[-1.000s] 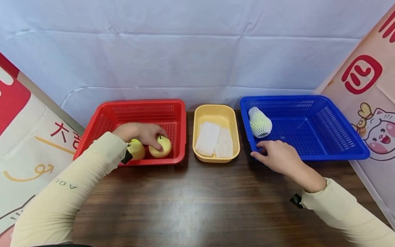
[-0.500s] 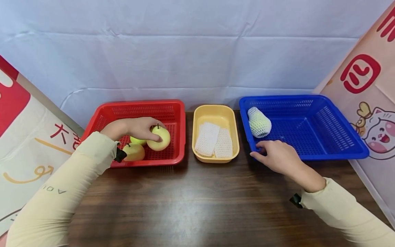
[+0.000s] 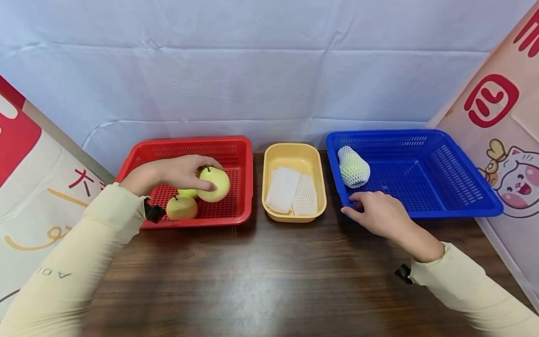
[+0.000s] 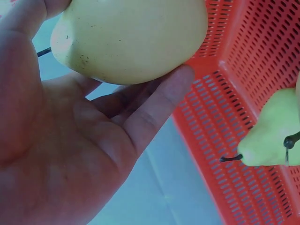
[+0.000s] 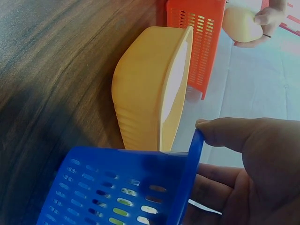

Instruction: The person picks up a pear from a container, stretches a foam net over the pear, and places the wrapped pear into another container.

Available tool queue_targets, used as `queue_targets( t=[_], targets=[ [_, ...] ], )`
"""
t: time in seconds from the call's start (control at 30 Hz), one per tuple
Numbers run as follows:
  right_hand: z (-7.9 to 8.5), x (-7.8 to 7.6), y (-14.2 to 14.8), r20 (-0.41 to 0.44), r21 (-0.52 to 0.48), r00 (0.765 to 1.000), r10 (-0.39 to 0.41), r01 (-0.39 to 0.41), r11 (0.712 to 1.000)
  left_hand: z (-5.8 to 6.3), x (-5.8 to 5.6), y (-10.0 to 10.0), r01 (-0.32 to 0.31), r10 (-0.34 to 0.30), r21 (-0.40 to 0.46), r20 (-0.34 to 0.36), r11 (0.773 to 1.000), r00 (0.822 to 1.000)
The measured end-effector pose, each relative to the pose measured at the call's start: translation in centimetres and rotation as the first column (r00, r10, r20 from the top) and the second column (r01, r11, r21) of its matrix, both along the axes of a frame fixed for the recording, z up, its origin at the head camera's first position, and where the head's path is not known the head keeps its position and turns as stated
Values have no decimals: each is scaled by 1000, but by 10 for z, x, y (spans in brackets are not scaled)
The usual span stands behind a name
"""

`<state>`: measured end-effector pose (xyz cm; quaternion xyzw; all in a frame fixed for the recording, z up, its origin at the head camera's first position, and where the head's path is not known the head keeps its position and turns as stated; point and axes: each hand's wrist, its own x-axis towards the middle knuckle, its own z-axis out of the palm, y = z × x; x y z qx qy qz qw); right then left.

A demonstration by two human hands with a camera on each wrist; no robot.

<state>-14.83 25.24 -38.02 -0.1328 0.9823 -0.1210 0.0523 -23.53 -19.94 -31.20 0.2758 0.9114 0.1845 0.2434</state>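
My left hand (image 3: 180, 172) grips a pale yellow pear (image 3: 215, 185) by its side, thumb on the near face, above the red basket (image 3: 247, 187). In the left wrist view the fingers curl under the pear (image 4: 131, 42). Below it in the basket lie a yellow pear (image 3: 182, 208) and a green pear (image 3: 187, 192), partly hidden. My right hand (image 3: 383, 213) pinches the near left corner rim of the blue basket (image 3: 421, 187), with the thumb (image 5: 225, 131) on one side and the fingers on the other. A pear in a white foam net (image 3: 353, 167) lies inside that basket.
Between the two baskets stands a yellow tray (image 3: 294, 152) holding white foam net sleeves (image 3: 284, 189). All three containers sit on a dark wooden table (image 3: 269, 271). A pale cloth (image 3: 269, 84) hangs behind them, with printed panels at both sides.
The left hand has lifted the pear from the basket floor, moving up and slightly left, and the green pear has come into sight. The right hand stays at the blue rim.
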Motion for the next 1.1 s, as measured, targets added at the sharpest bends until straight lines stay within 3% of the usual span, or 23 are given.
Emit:
queue_targets(
  t=[0.47,0.87,1.1],
  targets=[
    [0,1,0,4,-5,1000,-6,6,1000,14,20,5,13,-11,78,-24,997,1000],
    [-1,-1,0,2,0,1000,-8,8,1000,16,35,22,45,-46,129,2,991,999],
    [-1,0,1,-1,-2,1000,-6,6,1000,15,43,29,82,-78,161,-31,984,996]
  ],
)
